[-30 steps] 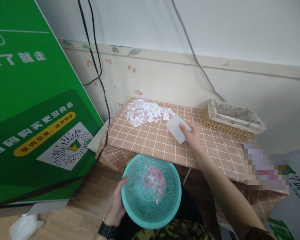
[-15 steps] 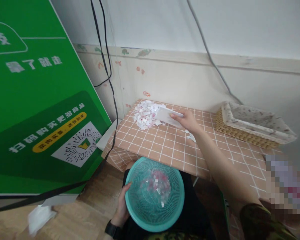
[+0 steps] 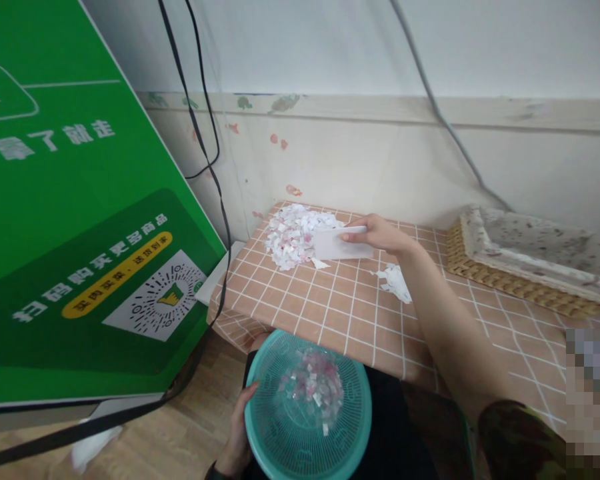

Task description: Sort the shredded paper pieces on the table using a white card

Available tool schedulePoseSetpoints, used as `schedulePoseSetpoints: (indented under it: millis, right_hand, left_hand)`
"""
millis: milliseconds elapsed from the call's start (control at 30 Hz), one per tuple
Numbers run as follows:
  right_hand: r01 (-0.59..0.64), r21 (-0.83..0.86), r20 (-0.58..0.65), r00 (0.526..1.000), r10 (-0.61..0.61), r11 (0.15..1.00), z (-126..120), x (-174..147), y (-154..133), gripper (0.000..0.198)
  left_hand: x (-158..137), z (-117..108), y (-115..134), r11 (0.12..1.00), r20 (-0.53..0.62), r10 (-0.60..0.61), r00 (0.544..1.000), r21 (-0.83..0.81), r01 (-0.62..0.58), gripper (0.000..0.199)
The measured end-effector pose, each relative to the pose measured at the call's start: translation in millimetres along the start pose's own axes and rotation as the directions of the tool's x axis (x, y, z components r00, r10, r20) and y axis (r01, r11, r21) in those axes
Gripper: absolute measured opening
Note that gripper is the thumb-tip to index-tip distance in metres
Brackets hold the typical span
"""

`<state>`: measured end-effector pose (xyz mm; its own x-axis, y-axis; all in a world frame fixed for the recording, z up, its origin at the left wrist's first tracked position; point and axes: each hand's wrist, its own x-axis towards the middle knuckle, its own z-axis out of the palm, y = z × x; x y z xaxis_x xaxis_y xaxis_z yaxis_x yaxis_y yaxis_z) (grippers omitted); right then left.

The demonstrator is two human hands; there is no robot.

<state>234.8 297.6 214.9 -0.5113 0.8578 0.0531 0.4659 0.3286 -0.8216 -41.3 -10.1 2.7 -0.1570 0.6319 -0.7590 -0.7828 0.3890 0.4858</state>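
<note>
My left hand grips the left rim of a round green plastic basket with slotted sides, held at my lap below the table edge. Shiny clear and pinkish scraps lie inside it. Over the table, my right hand pinches a flat white card. The card's left end reaches the edge of a heap of small white and pink paper scraps. A smaller pile of white paper bits lies close to my right forearm.
The table has a brown checked cloth. A lined wicker basket stands at the right. At the left rises a green printed panel, with a black strap hanging before it. White plastic lies on the floor.
The view has shifted slightly. My right hand keeps the white card by the heap, now held more level. The left hand stays on the green basket's rim.
</note>
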Motion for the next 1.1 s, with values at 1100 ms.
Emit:
schedulePoseSetpoints:
  millis: [1100]
  right_hand:
    - [-0.037,0.128,-0.045,0.998,0.043,0.991,-8.9,-5.0,9.0,0.037]
  left_hand:
    - [-3.9,7.2,0.1,1.000,-0.011,0.014,1.000,0.008,-0.014,0.017]
